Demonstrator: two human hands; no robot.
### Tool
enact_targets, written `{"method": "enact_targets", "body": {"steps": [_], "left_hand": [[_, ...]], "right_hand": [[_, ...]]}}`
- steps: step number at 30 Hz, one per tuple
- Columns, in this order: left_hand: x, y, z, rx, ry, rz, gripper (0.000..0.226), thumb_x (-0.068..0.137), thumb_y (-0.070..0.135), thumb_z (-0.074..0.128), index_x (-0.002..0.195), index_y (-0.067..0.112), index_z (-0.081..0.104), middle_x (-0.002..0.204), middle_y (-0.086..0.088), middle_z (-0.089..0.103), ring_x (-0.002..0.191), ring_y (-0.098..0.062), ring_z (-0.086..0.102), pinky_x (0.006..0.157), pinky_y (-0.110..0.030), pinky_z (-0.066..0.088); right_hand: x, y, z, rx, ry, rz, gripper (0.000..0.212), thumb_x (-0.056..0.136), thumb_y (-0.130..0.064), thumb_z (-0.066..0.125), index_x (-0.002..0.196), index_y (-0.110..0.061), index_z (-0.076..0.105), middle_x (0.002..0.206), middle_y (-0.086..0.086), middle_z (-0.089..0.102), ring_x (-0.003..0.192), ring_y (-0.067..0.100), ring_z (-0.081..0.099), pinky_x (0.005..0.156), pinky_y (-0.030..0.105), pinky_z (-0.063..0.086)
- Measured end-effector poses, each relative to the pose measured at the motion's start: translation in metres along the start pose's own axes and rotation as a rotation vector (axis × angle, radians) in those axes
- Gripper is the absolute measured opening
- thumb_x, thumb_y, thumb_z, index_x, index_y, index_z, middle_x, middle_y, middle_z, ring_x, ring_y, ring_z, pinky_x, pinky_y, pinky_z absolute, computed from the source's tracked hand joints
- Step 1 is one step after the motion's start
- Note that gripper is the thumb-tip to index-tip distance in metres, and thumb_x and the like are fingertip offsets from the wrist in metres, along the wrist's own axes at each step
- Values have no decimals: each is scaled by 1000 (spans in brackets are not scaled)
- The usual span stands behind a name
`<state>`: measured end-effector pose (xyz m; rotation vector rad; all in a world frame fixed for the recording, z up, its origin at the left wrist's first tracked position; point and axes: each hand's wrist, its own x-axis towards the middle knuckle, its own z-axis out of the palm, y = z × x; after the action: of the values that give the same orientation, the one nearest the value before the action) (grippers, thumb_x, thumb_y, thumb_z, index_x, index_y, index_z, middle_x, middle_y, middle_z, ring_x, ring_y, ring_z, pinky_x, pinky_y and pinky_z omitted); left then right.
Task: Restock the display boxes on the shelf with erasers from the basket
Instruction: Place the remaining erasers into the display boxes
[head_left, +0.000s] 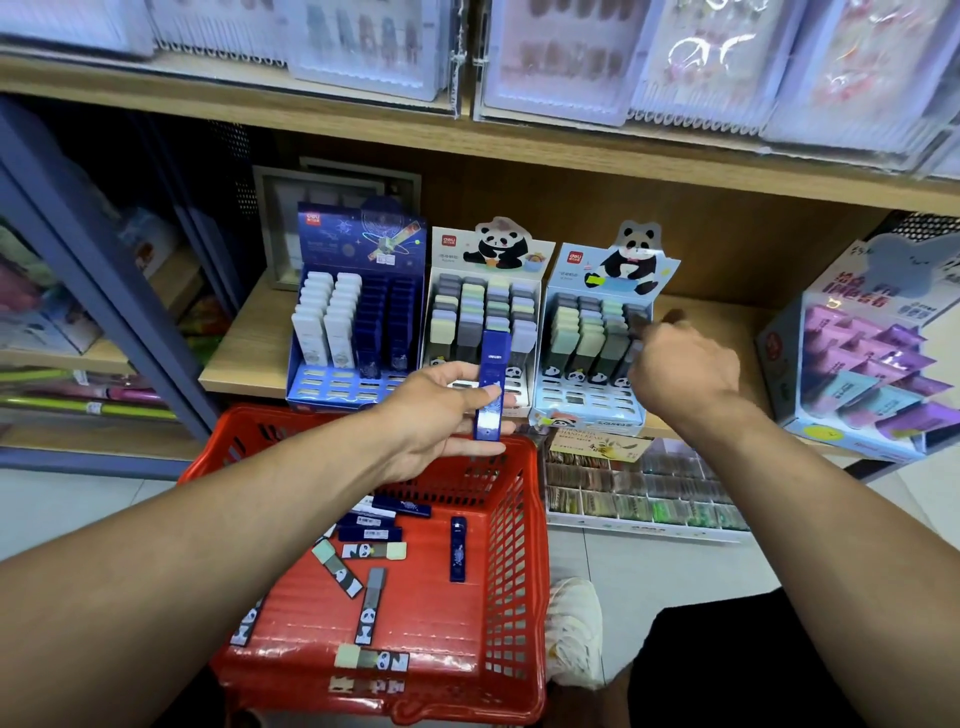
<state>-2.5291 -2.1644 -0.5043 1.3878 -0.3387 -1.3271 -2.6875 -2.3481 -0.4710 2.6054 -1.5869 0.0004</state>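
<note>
A red basket below the shelf holds several loose erasers, dark blue ones and panda-sleeved ones. My left hand holds a dark blue eraser upright above the basket's far rim. On the shelf stand a blue space-themed display box, a white panda box and a light-blue panda box. My right hand is at the right column of the light-blue box, fingers pinched on a grey eraser there.
A purple display box stands on the shelf at right. A tray of small packets sits on the floor beside the basket. A white shoe is right of the basket. Packaged goods hang on the shelf above.
</note>
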Motion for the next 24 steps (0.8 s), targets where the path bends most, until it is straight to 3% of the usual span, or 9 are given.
{"method": "enact_targets", "body": {"steps": [2,4,7,10,12,15,17,19,24], "left_hand": [[0,0,-1,52,18,9,30,99,10,60,129,12,59,112,-10,75,97,-25,75,74,-40,64],[-1,-1,-2,117,21,21,24,100,9,59,124,13,62,110,-8,76,100,-24,74,82,-41,62],[-4,-4,-6,139,19,30,15,99,10,60,114,13,64,111,-9,75,103,-25,73,86,-41,61],[-5,-5,-17,121,71,30,16,98,12,63,114,12,64,109,-8,75,102,-22,72,84,-40,61],[-5,-6,-27,223,225,80,17,94,17,70,110,15,65,104,-4,74,96,-19,71,85,-38,59],[-7,-3,-54,862,442,165,36,87,38,74,117,27,59,115,7,64,108,-21,63,91,-35,51],[-10,-4,-71,1312,440,105,62,86,46,69,141,28,46,140,3,50,131,-24,48,103,-40,44],[-8,-9,-85,1533,378,13,76,88,44,66,153,24,32,157,-2,32,146,-26,29,113,-45,35],[-2,-19,-103,1655,255,-112,86,92,38,63,160,23,13,169,-2,3,155,-26,3,123,-54,17]], "right_hand": [[-8,-11,-4,246,106,-112,31,102,-36,50,125,-19,62,107,5,65,90,29,66,68,30,42],[-20,-32,-6,672,-59,-259,38,99,-50,54,126,-26,63,97,-4,68,80,21,69,62,30,53],[-31,-68,2,1001,-317,-422,29,94,-38,66,121,-28,67,100,-1,72,89,20,72,80,46,60],[-27,-98,7,1045,-306,-457,18,93,-22,71,110,-24,71,103,-3,74,90,14,72,84,43,60],[-24,-112,6,1095,-284,-420,16,91,-20,72,106,-24,68,100,0,73,83,14,72,80,38,61],[-23,-130,7,1141,-165,-325,21,86,-17,79,90,-25,59,86,5,71,73,25,72,71,41,61],[-22,-140,11,1098,-117,-333,23,84,-16,81,87,-23,59,85,3,69,75,29,70,70,45,59],[-20,-148,17,1058,-112,-361,18,85,-16,79,90,-20,62,86,2,68,78,28,68,73,45,57],[-20,-165,25,1018,-82,-424,9,94,-16,70,101,-19,65,86,-7,64,77,10,61,66,27,50]]}}
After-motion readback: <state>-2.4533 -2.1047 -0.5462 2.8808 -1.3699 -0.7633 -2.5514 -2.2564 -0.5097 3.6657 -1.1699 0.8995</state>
